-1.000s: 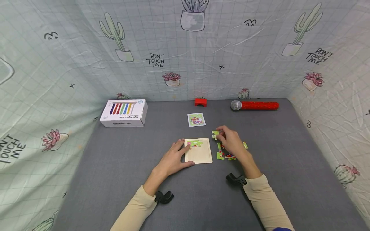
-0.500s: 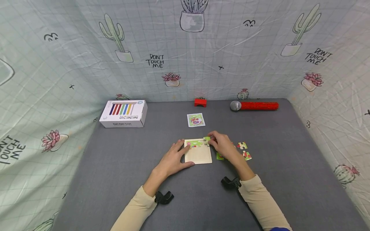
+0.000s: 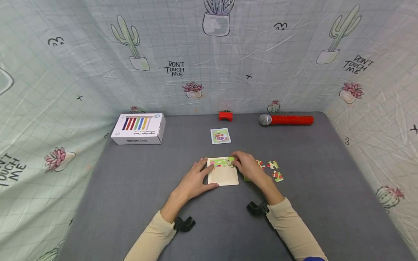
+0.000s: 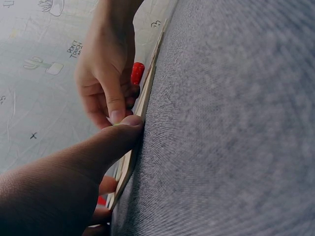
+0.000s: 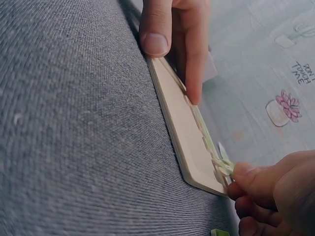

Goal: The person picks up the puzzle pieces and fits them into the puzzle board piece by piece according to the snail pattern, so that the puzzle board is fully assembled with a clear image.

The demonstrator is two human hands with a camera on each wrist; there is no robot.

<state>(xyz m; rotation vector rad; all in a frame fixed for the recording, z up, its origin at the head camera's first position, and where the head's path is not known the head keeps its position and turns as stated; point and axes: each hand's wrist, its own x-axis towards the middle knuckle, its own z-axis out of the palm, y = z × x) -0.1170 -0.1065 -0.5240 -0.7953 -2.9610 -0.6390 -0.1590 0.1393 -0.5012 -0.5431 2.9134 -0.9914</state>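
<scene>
A pale wooden puzzle board [image 3: 223,177] lies on the grey table, with a row of green puzzle pieces [image 3: 220,162] along its far side. My left hand [image 3: 194,178] rests spread over the board's left side. Its thumb lies on the near corner and its straight index finger touches the pieces, as the right wrist view also shows. At the far right corner my right hand [image 3: 247,165] pinches a green puzzle piece [image 5: 225,167] between thumb and fingers. That piece looks tilted against the board, its far end partly hidden by the fingertips.
Loose puzzle pieces [image 3: 273,165] lie right of the board, some covered by the right forearm. Beyond the board is a picture card [image 3: 220,136]. Along the back stand a white box [image 3: 138,129], a red arch block [image 3: 225,116] and a red microphone [image 3: 287,120].
My right hand has carried the pinched puzzle piece leftward from beside the board onto its far right corner. The left hand has stayed in place on the board.
</scene>
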